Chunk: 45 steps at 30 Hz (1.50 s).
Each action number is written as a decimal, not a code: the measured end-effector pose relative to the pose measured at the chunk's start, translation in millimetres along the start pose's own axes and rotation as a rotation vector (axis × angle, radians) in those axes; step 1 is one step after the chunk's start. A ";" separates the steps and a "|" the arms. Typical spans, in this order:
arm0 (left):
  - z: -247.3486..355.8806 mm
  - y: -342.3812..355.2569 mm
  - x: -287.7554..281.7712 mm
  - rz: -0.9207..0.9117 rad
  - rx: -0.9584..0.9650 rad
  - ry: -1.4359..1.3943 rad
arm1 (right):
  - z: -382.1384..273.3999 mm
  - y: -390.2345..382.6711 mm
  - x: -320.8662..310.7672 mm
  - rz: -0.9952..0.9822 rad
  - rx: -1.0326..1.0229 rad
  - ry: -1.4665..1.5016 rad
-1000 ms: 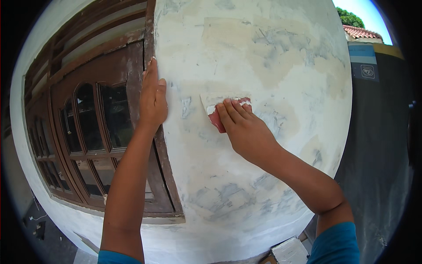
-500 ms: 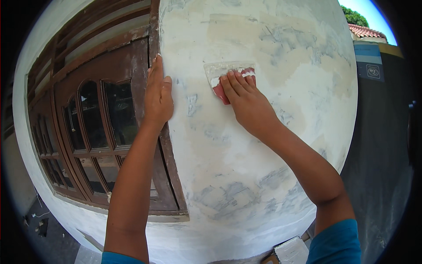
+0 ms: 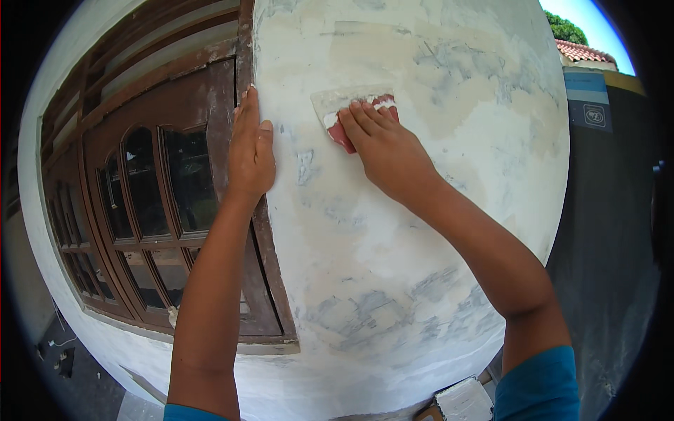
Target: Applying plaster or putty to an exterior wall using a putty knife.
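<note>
My left hand [image 3: 251, 147] lies open along the right edge of the brown wooden window frame [image 3: 274, 281], fingers stretched upward against the wall's corner. My right hand [image 3: 382, 151] grips a putty scraper [image 3: 337, 133] with a red part and a pale, putty-smeared wide edge, pressed against the white wall [image 3: 428, 175]. The wall is patched with beige and bluish-grey smears around the scraper. The brown window [image 3: 147, 252] has small glass panes and horizontal slats above them.
A dark panel [image 3: 597, 210] with a blue strip stands right of the wall. A tiled roof [image 3: 583, 52] and tree [image 3: 567, 28] show beyond it. A white-smeared box [image 3: 463, 403] sits at the wall's foot. Cables [image 3: 63, 344] lie on the ground at lower left.
My right hand and the scraper have moved upward along the wall over the last second, and slightly leftward in the last half second. My left hand stays on the frame edge.
</note>
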<state>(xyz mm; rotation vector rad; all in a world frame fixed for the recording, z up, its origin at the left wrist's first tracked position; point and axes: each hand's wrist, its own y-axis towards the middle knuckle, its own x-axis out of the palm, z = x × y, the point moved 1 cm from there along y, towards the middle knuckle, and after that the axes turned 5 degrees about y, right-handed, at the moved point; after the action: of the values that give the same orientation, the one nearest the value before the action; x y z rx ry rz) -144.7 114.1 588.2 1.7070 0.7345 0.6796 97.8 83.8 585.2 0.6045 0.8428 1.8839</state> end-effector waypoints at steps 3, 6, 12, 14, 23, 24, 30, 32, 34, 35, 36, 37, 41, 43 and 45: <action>-2.0 -5.0 -6.6 -0.009 -0.025 0.052 | -36.6 -33.0 -42.2 -0.344 0.126 0.223; -7.0 -7.7 -6.9 0.006 -0.012 0.034 | -0.6 29.3 -77.9 -0.500 0.423 0.279; 8.4 5.5 6.5 -0.016 -0.011 -0.013 | 117.2 73.4 -40.5 -0.124 0.376 0.044; 4.6 3.3 1.5 -0.015 -0.012 -0.003 | 74.6 17.4 -6.7 -0.013 0.163 -0.034; -3.0 -5.4 -7.5 -0.007 -0.022 0.035 | 9.5 12.9 -85.8 -0.335 0.446 0.252; -1.5 -2.6 -7.1 0.000 -0.028 0.028 | 30.8 39.5 -79.1 -0.201 0.427 0.130; -0.7 1.0 1.0 0.002 -0.001 -0.014 | 53.8 86.7 3.0 -0.121 0.241 0.036; 3.8 1.6 1.2 0.002 -0.005 -0.024 | 3.4 33.4 26.0 0.036 0.078 0.012; 2.2 -1.9 -4.4 0.014 -0.022 -0.008 | -52.7 -13.0 8.7 -0.129 0.007 0.052; 3.3 -3.2 -6.2 0.016 -0.024 -0.003 | -76.0 -33.6 -13.1 -0.225 0.039 0.115; 2.8 -2.4 -7.7 0.024 -0.022 0.008 | -85.2 -42.3 -31.5 -0.313 0.067 0.178; 2.9 -1.3 -6.0 0.028 -0.020 0.010 | -78.9 -41.4 -43.8 -0.304 0.070 0.274; 2.6 -4.4 -9.5 0.021 -0.051 0.013 | -19.3 35.5 -64.7 -0.174 0.235 0.283; 4.5 -2.8 -8.8 0.021 -0.047 -0.005 | 29.3 84.4 -58.1 -0.095 0.370 0.137; 15.7 6.7 1.1 0.029 0.013 -0.042 | 93.2 112.0 -41.0 0.074 0.330 0.080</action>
<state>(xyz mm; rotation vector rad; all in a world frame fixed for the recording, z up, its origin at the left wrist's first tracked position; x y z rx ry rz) -131.2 103.9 591.2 1.7413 0.6871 0.6584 118.3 39.6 728.6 0.7727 1.2122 1.8586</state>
